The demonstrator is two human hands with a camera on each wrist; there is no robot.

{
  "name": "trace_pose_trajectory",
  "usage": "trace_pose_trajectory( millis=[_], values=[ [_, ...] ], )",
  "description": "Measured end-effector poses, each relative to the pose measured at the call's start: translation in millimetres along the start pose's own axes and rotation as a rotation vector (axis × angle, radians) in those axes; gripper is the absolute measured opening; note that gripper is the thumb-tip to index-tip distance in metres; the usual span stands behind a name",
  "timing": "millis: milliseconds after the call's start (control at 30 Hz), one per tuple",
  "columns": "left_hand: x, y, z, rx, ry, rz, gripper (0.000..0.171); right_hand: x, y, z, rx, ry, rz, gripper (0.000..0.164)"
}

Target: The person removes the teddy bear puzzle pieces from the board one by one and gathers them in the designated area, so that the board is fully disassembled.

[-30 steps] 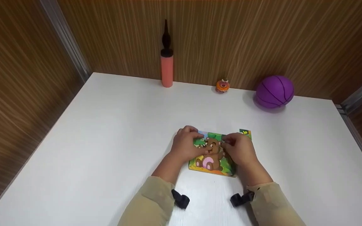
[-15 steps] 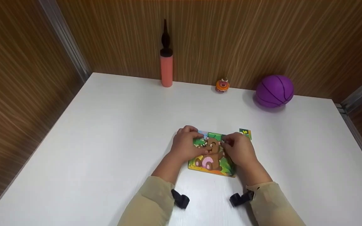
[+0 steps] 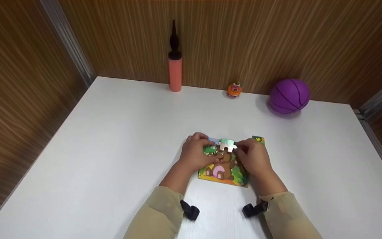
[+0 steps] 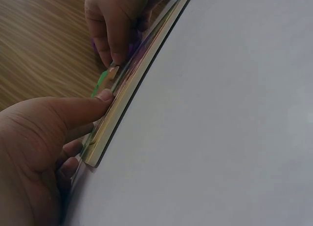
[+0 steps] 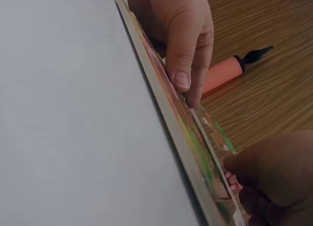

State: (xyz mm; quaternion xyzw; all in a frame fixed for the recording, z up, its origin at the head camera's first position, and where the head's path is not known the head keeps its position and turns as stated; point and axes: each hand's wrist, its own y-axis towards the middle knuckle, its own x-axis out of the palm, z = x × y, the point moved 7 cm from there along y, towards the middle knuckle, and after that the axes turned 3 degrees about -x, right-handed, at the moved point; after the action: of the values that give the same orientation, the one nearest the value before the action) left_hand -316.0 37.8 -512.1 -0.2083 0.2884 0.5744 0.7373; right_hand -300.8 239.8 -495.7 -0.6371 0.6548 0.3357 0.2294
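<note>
Green-edged puzzle piece [image 3: 226, 145] appears pinched between nearly closed right fingers [image 3: 244, 143].

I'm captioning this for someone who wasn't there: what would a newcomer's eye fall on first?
Probably the bright purple basketball at the white table's back right. Next, nearer the viewer, comes the bear jigsaw puzzle, where the right hand pinches a shiny piece tilted up near the top edge. The coral hand pump with its black top also stands out, upright against the back wall.
</note>
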Motion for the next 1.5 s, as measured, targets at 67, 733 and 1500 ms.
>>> trace_pose_trajectory(
  millis=[67, 733, 1500],
  values=[
    [0.0, 0.0, -0.1, 0.002, 0.003, 0.0, 0.058, -2, 0, 1, -0.005, 0.003, 0.009, 0.019],
    [1.0, -0.9, 0.6, 0.007, 0.003, -0.014, 0.06, -66, -1, 54, 0.153, 0.076, 0.143, 0.027],
    [-0.5, 1.0, 1.6, 0.01, 0.014, -0.01, 0.058, -114, -13, 109, 0.239, 0.014, 0.237, 0.033]
  ],
)
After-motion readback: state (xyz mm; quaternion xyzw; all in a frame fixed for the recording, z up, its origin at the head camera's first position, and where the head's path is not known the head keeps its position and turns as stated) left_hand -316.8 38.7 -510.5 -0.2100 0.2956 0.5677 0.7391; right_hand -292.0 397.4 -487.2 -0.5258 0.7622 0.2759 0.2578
